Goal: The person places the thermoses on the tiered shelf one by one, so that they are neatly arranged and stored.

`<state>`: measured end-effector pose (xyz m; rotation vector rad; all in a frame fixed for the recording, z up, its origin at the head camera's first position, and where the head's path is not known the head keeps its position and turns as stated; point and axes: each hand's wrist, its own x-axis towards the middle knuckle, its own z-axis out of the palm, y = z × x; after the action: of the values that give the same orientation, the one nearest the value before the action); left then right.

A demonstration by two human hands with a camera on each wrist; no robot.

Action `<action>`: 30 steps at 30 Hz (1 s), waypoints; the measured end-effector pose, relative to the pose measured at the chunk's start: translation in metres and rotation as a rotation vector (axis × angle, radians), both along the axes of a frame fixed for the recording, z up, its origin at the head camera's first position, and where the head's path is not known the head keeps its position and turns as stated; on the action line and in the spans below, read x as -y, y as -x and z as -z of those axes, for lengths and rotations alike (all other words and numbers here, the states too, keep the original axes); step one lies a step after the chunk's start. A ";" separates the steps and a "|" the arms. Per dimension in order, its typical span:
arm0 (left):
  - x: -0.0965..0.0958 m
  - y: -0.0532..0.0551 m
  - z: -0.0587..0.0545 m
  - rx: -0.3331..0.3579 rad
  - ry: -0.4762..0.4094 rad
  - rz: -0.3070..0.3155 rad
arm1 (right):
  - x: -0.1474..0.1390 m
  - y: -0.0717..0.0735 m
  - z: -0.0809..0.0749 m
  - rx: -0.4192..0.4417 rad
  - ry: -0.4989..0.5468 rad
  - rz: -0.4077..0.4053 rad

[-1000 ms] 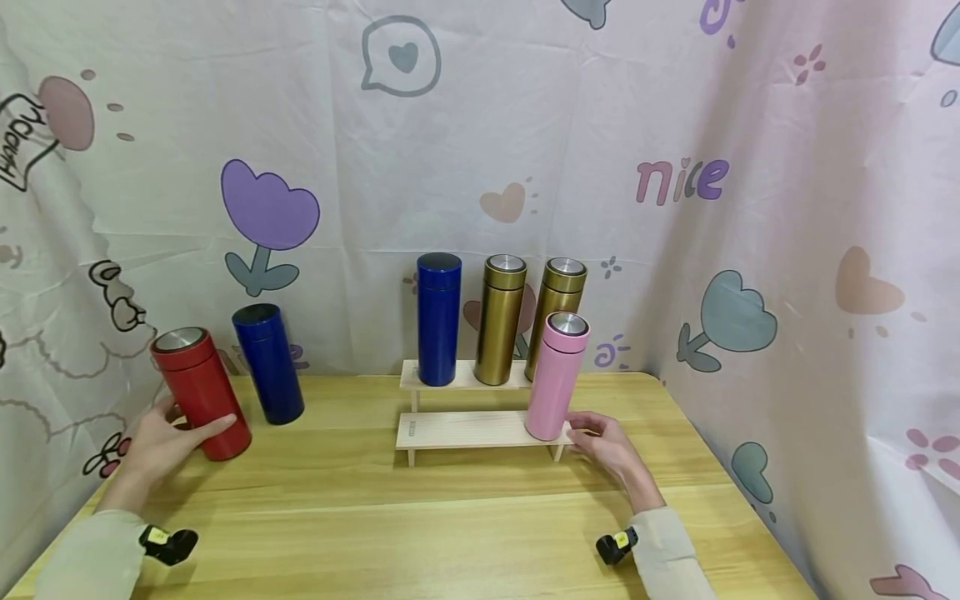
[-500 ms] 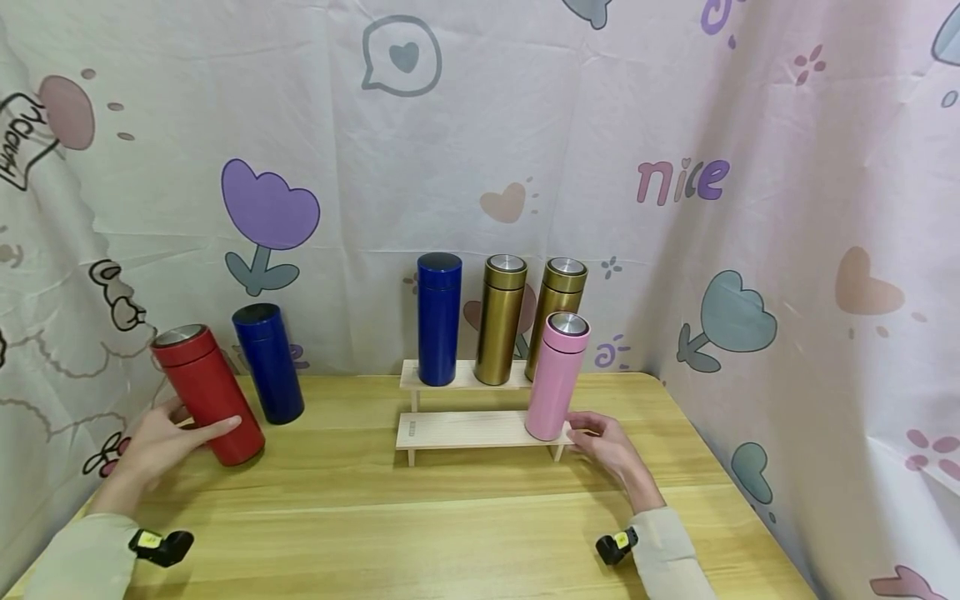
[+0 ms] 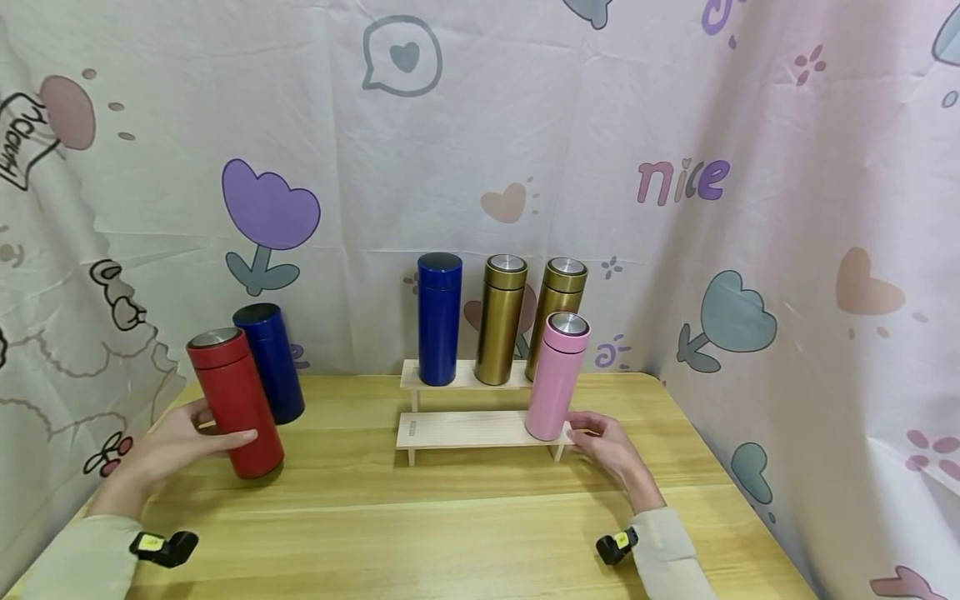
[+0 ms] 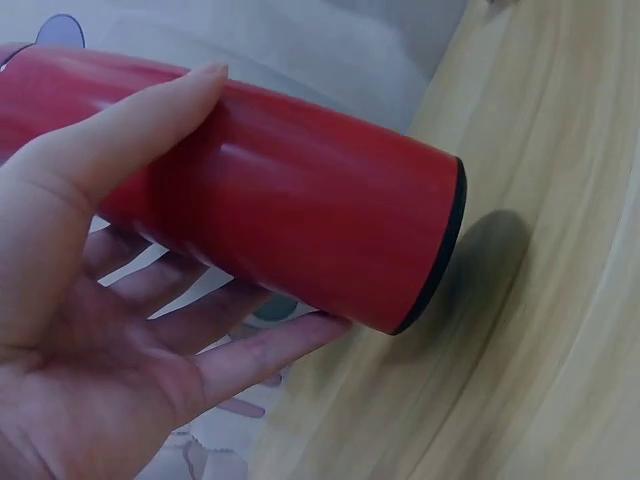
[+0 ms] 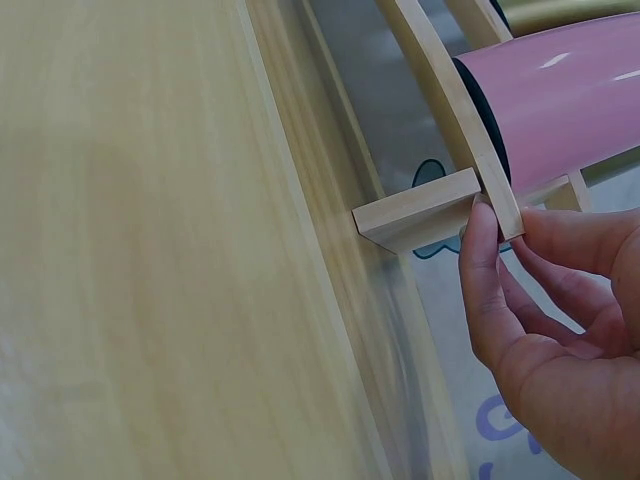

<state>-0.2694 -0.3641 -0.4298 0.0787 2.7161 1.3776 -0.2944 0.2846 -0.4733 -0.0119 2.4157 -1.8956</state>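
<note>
**Evidently a carry on the left, a steadying pinch on the right**

At the lower left of the frame, my left grip (image 3: 176,442) is closed part-way, thumb across the front of the red bottle (image 3: 243,408) and fingers round behind. That bottle sits left of centre, its top leaning toward the upper left; its base appears just off the desk (image 3: 375,508), with a shadow beside it. I read the step as moving it one-handed. The next move calls for correcting that lean before the black-rimmed base meets anything flat. Its body is a smooth satin cylinder under a round metallic lid. Partly hidden behind it stands a dark blue bottle (image 3: 283,379) on the yellowish, long-grained desk.

Mid-frame is a two-tier shelf (image 3: 465,429) of pale, plain wood, its lower board bare from the left end to past the middle. The upper tier bears a glossy second blue bottle (image 3: 438,325), then two gold bottles (image 3: 501,329) with metallic sheen. A pink bottle (image 3: 557,383) stands at the lower tier's right end. Just right of it, my right grip (image 3: 609,446) is nearly closed, thumb and finger pinching the board's end, presumably to steady it.
</note>
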 end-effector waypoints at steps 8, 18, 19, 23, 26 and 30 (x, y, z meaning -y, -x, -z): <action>-0.016 -0.001 -0.006 -0.011 -0.019 0.054 | 0.000 0.000 0.001 -0.005 0.005 -0.003; -0.037 0.000 -0.015 -0.048 -0.086 0.124 | 0.000 0.000 0.000 -0.001 0.003 -0.007; -0.039 0.000 -0.016 -0.052 -0.081 0.126 | 0.000 0.000 0.000 -0.001 0.004 -0.007; -0.047 0.000 -0.020 -0.061 -0.066 0.130 | 0.001 0.000 0.000 0.000 0.011 -0.002; -0.053 0.001 -0.022 -0.060 -0.067 0.139 | 0.001 0.000 0.001 -0.002 0.008 0.002; -0.061 0.003 -0.025 -0.071 -0.053 0.147 | 0.000 0.000 0.001 -0.008 0.000 0.002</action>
<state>-0.2724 -0.3030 -0.4048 0.3309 2.6675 1.4309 -0.2945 0.2842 -0.4738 -0.0161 2.4221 -1.8995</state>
